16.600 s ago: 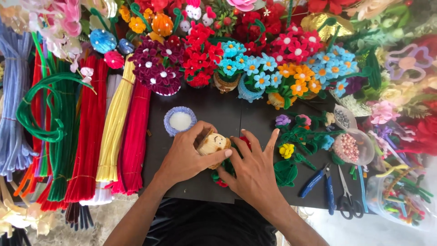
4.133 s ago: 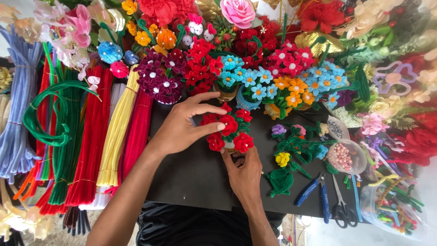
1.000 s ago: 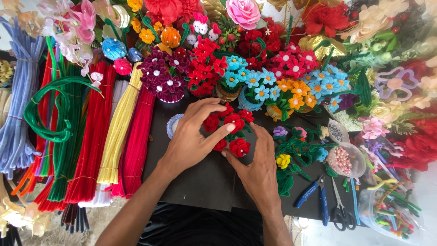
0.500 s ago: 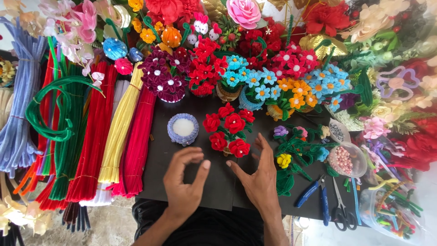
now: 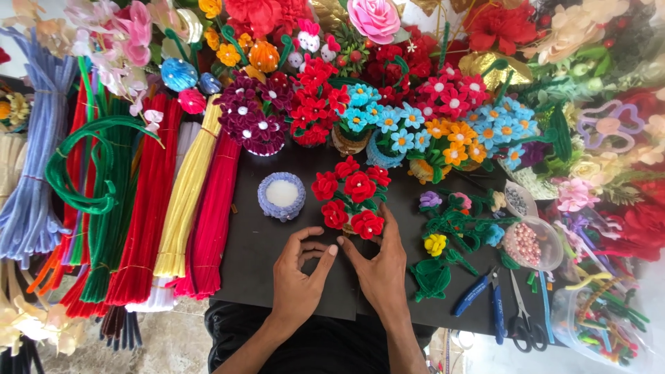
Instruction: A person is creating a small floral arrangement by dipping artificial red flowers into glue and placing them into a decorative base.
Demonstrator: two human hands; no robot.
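- The red flower pot (image 5: 350, 197) near my fingers looks fuzzy, matt chenille wire.
- The tabletop (image 5: 263, 249) has a matt black sheet, smooth like paper or foam.
- The bundled stems (image 5: 149, 208) at my left look soft and fluffy.
- The small cup (image 5: 281, 196) is wrapped in fuzzy lilac pile.
- The pliers (image 5: 474, 294) have glossy blue plastic handles.
- The bead tub (image 5: 533, 242) is clear, shiny plastic.

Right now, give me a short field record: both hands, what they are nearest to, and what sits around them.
left hand: open, flat on the black mat, holding nothing
right hand: open on the mat, fingertips at the base of the red flower pot
left of flower pot: small blue cup, white inside
far left: pipe cleaner bundles
right: bowl of pink beads, blue pliers, scissors
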